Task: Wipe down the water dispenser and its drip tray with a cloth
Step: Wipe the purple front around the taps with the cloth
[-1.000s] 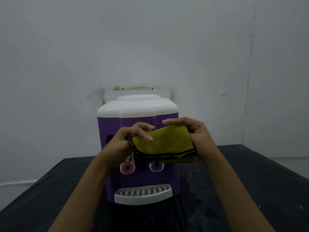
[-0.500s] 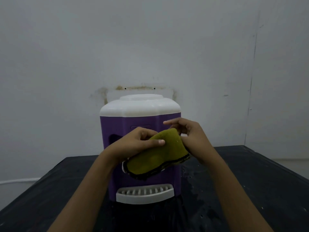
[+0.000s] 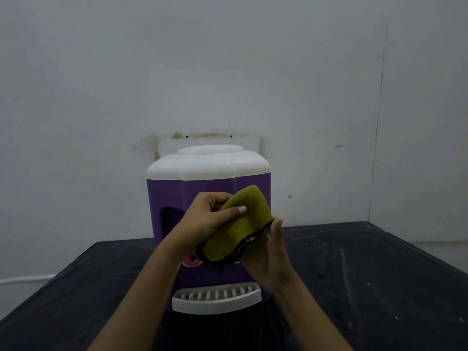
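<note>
A purple water dispenser (image 3: 172, 196) with a white top stands at the middle of a black table, against the wall. Its white slotted drip tray (image 3: 216, 298) juts out at the bottom front. I hold a folded olive-green cloth (image 3: 240, 229) with a black edge in front of the dispenser's face, apart from it. My left hand (image 3: 205, 220) pinches the cloth's upper part, thumb on top. My right hand (image 3: 269, 257) supports the cloth from underneath and the right, palm up. The cloth and hands hide the taps; only part of the red one (image 3: 191, 260) shows.
The black table (image 3: 367, 287) is scuffed and speckled, with its right edge running back to the wall corner. A grey-white wall (image 3: 228, 72) rises right behind the dispenser. A white cable (image 3: 25, 279) runs along the wall at the left.
The cloth has been folded over and tilted up to the right. My right hand dropped from the cloth's right edge to beneath it; my left hand shifted right onto its top.
</note>
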